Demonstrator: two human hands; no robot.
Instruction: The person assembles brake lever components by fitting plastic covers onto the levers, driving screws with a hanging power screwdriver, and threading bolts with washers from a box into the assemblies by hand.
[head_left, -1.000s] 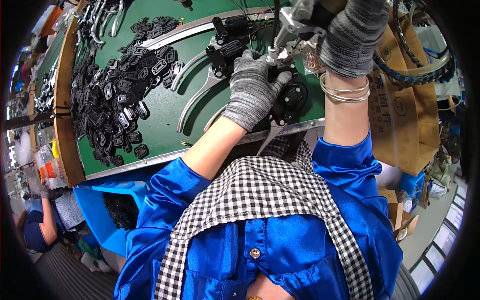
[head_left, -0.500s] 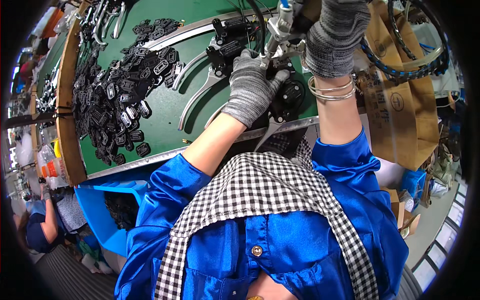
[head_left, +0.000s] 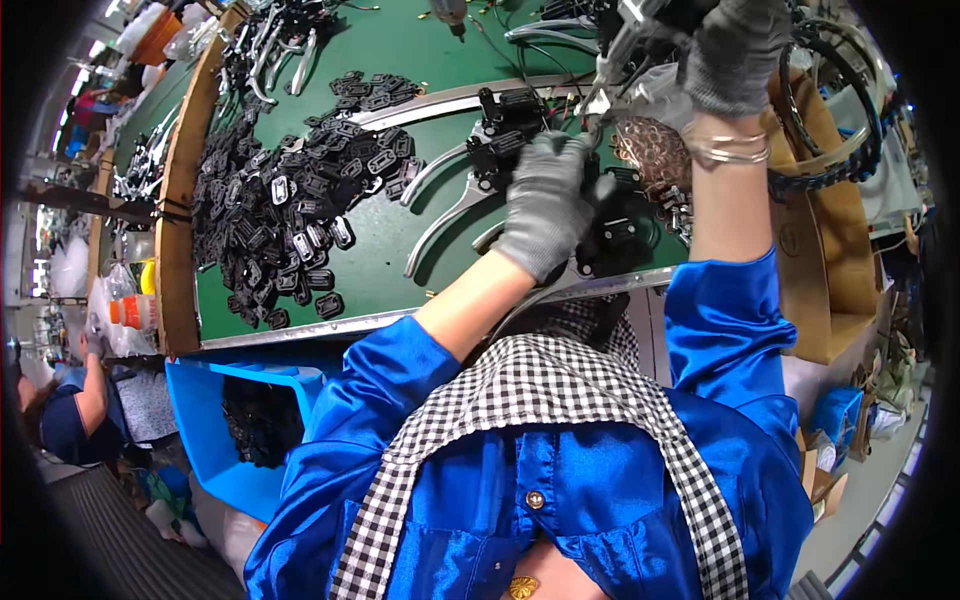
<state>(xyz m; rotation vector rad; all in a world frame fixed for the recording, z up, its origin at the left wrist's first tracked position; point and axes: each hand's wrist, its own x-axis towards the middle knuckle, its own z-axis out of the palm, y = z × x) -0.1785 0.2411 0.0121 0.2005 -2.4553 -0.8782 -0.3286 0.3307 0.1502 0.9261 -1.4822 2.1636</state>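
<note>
A green surface (head_left: 400,285) carries a pile of black plates (head_left: 290,205) at left. The gloved right hand (head_left: 738,62) is at far right, the gloved left hand (head_left: 548,205) over black-and-silver lever assemblies (head_left: 500,135) near the middle; whether either grip is clamped or apart, I cannot tell. Copper-coloured pieces (head_left: 652,152) lie between the hands.

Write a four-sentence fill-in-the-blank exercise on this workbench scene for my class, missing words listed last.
The gloves on the left hand and right hand are coloured ____.
Silver levers lie between the heap of black parts and the ____ hand.
Bangles circle the ____ wrist.
The bin holding dark pieces is coloured ____.

Missing words: gray; left; right; blue.
</note>
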